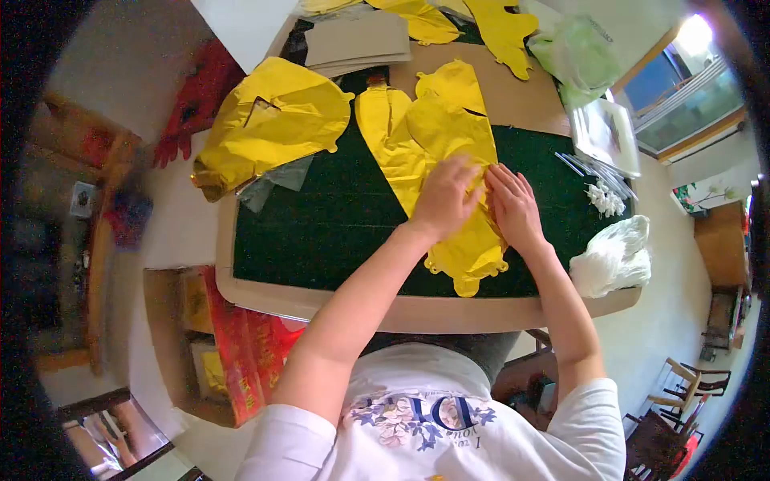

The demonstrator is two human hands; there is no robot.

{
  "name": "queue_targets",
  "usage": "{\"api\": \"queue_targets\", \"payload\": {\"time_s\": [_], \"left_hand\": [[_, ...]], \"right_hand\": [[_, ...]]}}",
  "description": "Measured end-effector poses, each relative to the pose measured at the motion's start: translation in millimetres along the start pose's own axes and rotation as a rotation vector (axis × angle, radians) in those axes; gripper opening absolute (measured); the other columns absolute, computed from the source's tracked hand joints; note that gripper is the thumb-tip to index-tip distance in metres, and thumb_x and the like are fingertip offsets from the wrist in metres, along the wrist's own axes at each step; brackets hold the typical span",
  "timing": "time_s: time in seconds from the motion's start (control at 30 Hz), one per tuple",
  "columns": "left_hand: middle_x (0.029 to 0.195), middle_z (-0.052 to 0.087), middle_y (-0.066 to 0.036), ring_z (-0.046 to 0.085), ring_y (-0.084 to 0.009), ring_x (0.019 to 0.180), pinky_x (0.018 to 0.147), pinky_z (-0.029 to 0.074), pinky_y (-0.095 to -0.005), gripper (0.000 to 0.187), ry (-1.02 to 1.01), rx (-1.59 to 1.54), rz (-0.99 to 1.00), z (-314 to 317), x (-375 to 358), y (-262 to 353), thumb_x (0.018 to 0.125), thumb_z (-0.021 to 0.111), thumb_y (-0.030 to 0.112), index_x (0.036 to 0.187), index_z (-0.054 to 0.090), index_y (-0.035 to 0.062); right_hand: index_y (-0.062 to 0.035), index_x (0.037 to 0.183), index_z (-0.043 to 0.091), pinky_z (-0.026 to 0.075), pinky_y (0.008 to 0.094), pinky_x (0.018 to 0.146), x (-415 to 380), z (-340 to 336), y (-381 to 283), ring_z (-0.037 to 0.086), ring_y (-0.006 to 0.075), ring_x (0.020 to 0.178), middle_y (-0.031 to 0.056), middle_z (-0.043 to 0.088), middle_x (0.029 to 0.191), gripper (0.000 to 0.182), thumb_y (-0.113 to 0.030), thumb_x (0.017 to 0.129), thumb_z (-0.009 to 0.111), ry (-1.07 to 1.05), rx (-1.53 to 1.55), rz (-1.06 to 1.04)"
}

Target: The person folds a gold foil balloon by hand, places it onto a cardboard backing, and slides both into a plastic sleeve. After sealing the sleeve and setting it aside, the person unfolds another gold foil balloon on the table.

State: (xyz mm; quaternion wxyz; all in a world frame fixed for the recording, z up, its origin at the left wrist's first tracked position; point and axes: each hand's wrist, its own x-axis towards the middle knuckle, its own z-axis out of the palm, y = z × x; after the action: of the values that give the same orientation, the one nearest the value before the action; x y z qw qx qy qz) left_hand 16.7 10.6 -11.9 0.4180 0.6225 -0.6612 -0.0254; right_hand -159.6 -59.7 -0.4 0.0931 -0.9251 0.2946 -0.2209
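Note:
A flat yellow foil balloon [453, 128], uninflated and creased, lies lengthwise on the dark green table top [321, 232], its rounded, tabbed end towards me. Over its middle is my left hand [449, 196], its fingers smeared by motion. My right hand [515, 207] rests along the balloon's right edge with fingers stretched out and lying flat. Left of it, a second yellow foil balloon [281, 120] lies folded, partly over a clear plastic bag [277, 183].
Further back are a stack of grey cardboard sheets [357, 42], more yellow foil [505, 32] and a green plastic bag [579, 56]. On the right lie white sticks [597, 168], small white plastic pieces [605, 199] and a white plastic bag [613, 256]. An open cardboard box [164, 321] stands below left.

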Motion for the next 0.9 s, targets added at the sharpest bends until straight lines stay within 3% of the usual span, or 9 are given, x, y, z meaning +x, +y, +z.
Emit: {"api": "queue_targets", "payload": {"time_s": [0.17,0.23,0.3,0.4,0.5,0.6,0.73,0.83,0.9], "left_hand": [[0.113,0.062,-0.019,0.059,-0.0304,0.105,0.088,0.046,-0.0380,0.038,0.517,-0.040,-0.693,-42.3,18.0,-56.8,0.085,0.063,0.016,0.117,0.058,-0.0033],[0.080,0.063,-0.009,0.061,-0.0259,0.067,0.069,0.050,-0.0348,0.035,0.649,-0.226,-0.899,-49.7,27.1,-90.2,0.082,0.067,0.015,0.111,0.060,-0.0029],[0.070,0.056,-0.006,0.058,-0.0247,0.061,0.060,0.049,-0.0364,0.033,0.646,-0.423,-1.104,-39.9,34.7,-138.6,0.081,0.069,0.017,0.106,0.060,-0.0030],[0.068,0.054,-0.007,0.059,-0.0232,0.066,0.053,0.047,-0.0367,0.030,0.339,-0.601,-1.323,-79.4,54.4,-96.5,0.080,0.071,0.018,0.099,0.060,-0.0027],[0.103,0.066,-0.026,0.066,-0.0344,0.096,0.076,0.050,-0.0413,0.049,0.226,-0.177,-1.261,-75.9,61.9,-94.6,0.078,0.070,0.025,0.107,0.059,-0.0131],[0.105,0.066,-0.026,0.066,-0.0351,0.095,0.077,0.050,-0.0427,0.050,0.077,-0.050,-1.126,-72.5,66.8,-122.3,0.078,0.069,0.030,0.105,0.061,-0.0113],[0.097,0.066,-0.021,0.066,-0.0272,0.075,0.061,0.051,-0.0349,0.045,0.513,-0.445,-1.234,-64.7,73.2,-114.7,0.077,0.069,0.028,0.100,0.063,-0.0096],[0.075,0.062,-0.003,0.058,-0.0167,0.063,0.056,0.045,-0.0331,0.025,0.270,-0.223,-1.297,-58.6,68.3,-154.2,0.076,0.076,0.030,0.085,0.064,0.0102],[0.081,0.063,-0.005,0.058,-0.0170,0.064,0.053,0.045,-0.0317,0.025,0.116,-0.209,-1.259,-75.6,74.9,-111.3,0.078,0.071,0.025,0.092,0.061,0.0070]], "right_hand": [[-0.0053,0.128,0.054,0.031,0.0465,0.109,0.0,3.9,4.3,0.045,0.0279,0.130,0.0113,0.052,0.137,0.041,-0.011,0.087,0.053,0.009,-0.016,-0.002],[-0.0051,0.127,0.054,0.032,0.0467,0.109,-0.3,4.2,3.2,0.045,0.0278,0.130,0.0115,0.052,0.136,0.040,-0.010,0.088,0.052,0.011,-0.019,-0.002],[-0.0046,0.127,0.054,0.032,0.0465,0.109,-1.0,4.5,1.4,0.045,0.0274,0.130,0.0119,0.052,0.136,0.039,-0.010,0.089,0.051,0.018,-0.018,0.000],[-0.0044,0.128,0.054,0.031,0.0467,0.109,-0.2,4.3,2.4,0.045,0.0271,0.130,0.0120,0.052,0.136,0.039,-0.010,0.089,0.052,0.028,-0.013,-0.010],[-0.0045,0.129,0.053,0.031,0.0470,0.109,-2.5,6.8,5.0,0.044,0.0267,0.131,0.0116,0.051,0.137,0.041,-0.010,0.088,0.053,0.040,0.002,-0.013],[-0.0040,0.129,0.052,0.030,0.0468,0.110,-2.9,5.1,3.2,0.042,0.0260,0.132,0.0110,0.050,0.138,0.042,-0.010,0.088,0.054,0.023,0.013,-0.001],[-0.0029,0.129,0.052,0.028,0.0460,0.111,-4.0,5.5,3.7,0.039,0.0251,0.134,0.0103,0.048,0.139,0.045,-0.009,0.085,0.055,0.010,0.013,0.003],[-0.0026,0.128,0.052,0.028,0.0456,0.112,-4.0,6.5,3.7,0.039,0.0247,0.135,0.0101,0.048,0.140,0.047,-0.010,0.082,0.057,-0.005,-0.013,0.004],[-0.0026,0.128,0.053,0.028,0.0448,0.112,-3.3,5.9,3.3,0.040,0.0245,0.134,0.0104,0.049,0.139,0.045,-0.009,0.083,0.057,-0.002,-0.031,0.002]]}}
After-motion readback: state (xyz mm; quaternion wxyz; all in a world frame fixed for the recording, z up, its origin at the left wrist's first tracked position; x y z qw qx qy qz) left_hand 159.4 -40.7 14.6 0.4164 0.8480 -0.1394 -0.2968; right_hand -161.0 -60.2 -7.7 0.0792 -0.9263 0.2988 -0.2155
